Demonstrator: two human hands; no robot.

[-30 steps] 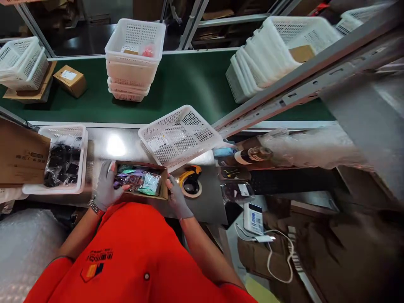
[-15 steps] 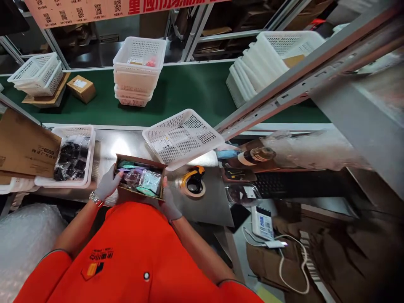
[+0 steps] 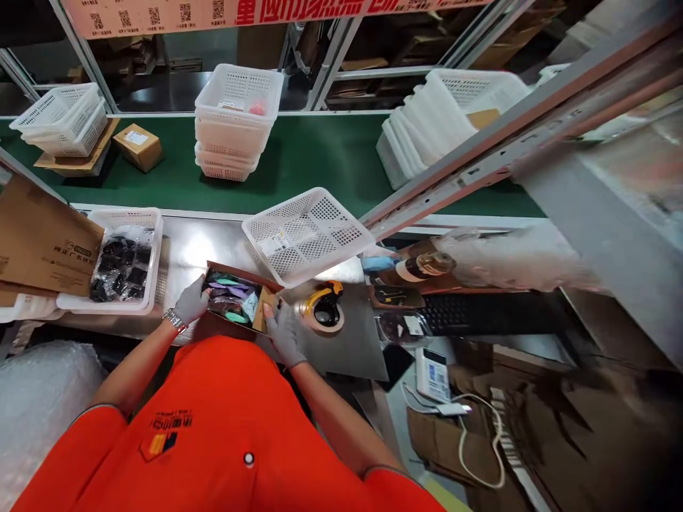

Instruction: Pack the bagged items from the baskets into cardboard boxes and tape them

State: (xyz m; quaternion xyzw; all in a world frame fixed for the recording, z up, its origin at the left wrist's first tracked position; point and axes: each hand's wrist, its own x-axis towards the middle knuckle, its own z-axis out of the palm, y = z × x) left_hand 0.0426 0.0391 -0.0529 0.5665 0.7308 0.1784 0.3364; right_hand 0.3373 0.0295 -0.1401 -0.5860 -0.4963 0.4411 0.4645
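Observation:
A small cardboard box (image 3: 205,326) sits at the near edge of the metal bench, against the front of my orange shirt. Inside lie plastic-wrapped packets (image 3: 235,295) in green, purple and clear film. My left hand (image 3: 192,301), in a grey glove, grips the box's left side. Also gloved, my right hand (image 3: 284,334) is at the right end, its bare thumb pressing the end flap (image 3: 262,311) inward over the packets. Some of its fingers are hidden. Right of the box lies a yellow-and-black tape dispenser (image 3: 324,306) with a roll of tape.
An empty white basket (image 3: 309,238) is tilted behind the box. To the left, another white basket (image 3: 154,259) holds dark wrapped items beside a large carton (image 3: 48,238). Basket stacks (image 3: 235,135) stand on the green conveyor (image 3: 320,149). A metal post (image 3: 459,167) slants across the right side.
My right hand has moved onto the box's right end, and that flap is now folded inward over some packets. The box has shifted slightly right, with my left hand still on it.

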